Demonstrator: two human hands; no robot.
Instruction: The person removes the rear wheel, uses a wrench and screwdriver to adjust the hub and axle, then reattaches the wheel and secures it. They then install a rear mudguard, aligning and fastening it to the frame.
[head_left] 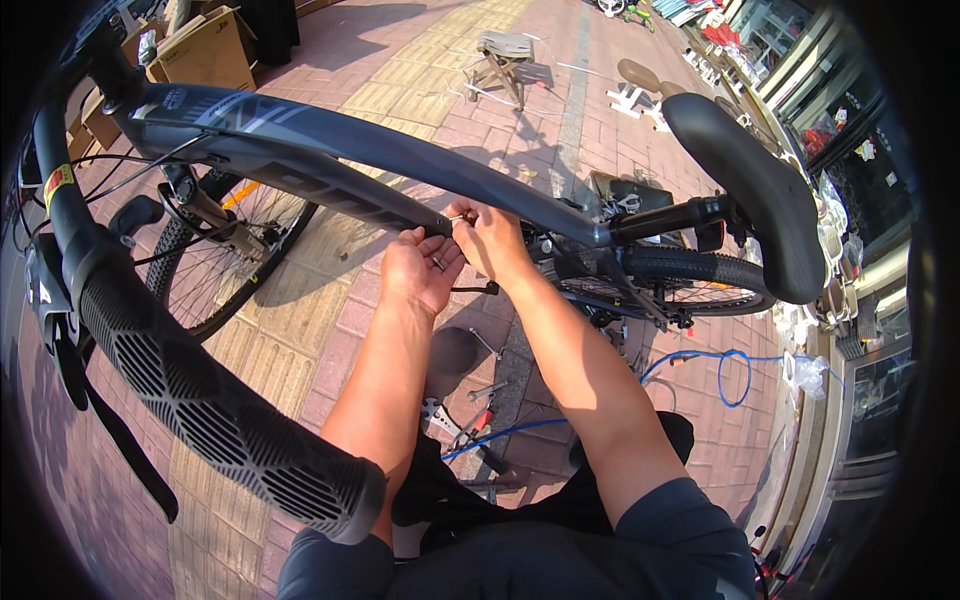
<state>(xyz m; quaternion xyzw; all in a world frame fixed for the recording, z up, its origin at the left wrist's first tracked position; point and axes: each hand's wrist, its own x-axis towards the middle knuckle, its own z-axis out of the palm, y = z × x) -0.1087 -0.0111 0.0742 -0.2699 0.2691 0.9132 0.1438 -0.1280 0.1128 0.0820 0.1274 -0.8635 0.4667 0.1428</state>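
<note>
A dark grey-blue bicycle frame [360, 137] spans the view in front of me, handlebar at left and saddle at right. My left hand [418, 272] is turned palm up just below the down tube [330, 183]. Its fingers are curled, the thumb side is against the tube, and a small dark piece [437, 264] lies in them. Beside it, my right hand [490, 243] is closed in a pinch at the tube's lower end. What its fingertips grip is too small to make out. A black crank arm with a pedal end [490, 288] shows under the right wrist.
The black handlebar grip [220, 400] reaches close to my left forearm. Below my hands lie wrenches [487, 390], other tools and a blue hose [735, 380]. A small stool [505, 50] stands beyond the bicycle, cardboard boxes [205, 55] at far left. The black saddle [750, 190] juts out right.
</note>
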